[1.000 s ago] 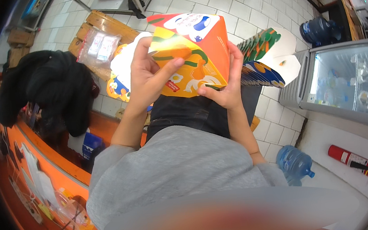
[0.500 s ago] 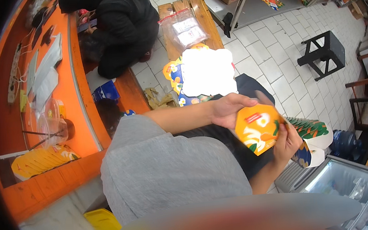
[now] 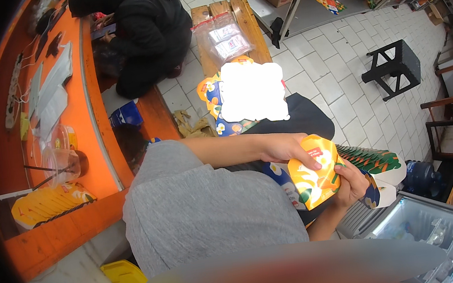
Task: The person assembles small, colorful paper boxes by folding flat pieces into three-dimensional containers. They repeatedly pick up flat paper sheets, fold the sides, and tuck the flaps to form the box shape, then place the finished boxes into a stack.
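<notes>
Over my lap I hold a yellow-orange printed paper food carton [image 3: 314, 179] with a blue patterned side panel. My left hand [image 3: 293, 149] grips its upper edge, the thumb lying over the printed face. At its right edge, the fingers of my right hand [image 3: 352, 184] are closed round the card. Beyond my knees, a pile of flat carton blanks [image 3: 252, 91] lies with white sides up on a wooden bench [image 3: 256, 37]. To the right of my right hand is a nested row of green and orange cartons [image 3: 371, 159].
A clear bag of white packets [image 3: 229, 40] lies farther along the bench. A person in black [image 3: 150, 33] sits at the orange counter [image 3: 88, 129] on the left. A black stool [image 3: 394, 69] stands on the tiles. A glass-topped freezer [image 3: 420, 225] is at the lower right.
The carton has bent from a flatter panel into a folded shape, its blue side now showing. My left thumb has moved down onto its face.
</notes>
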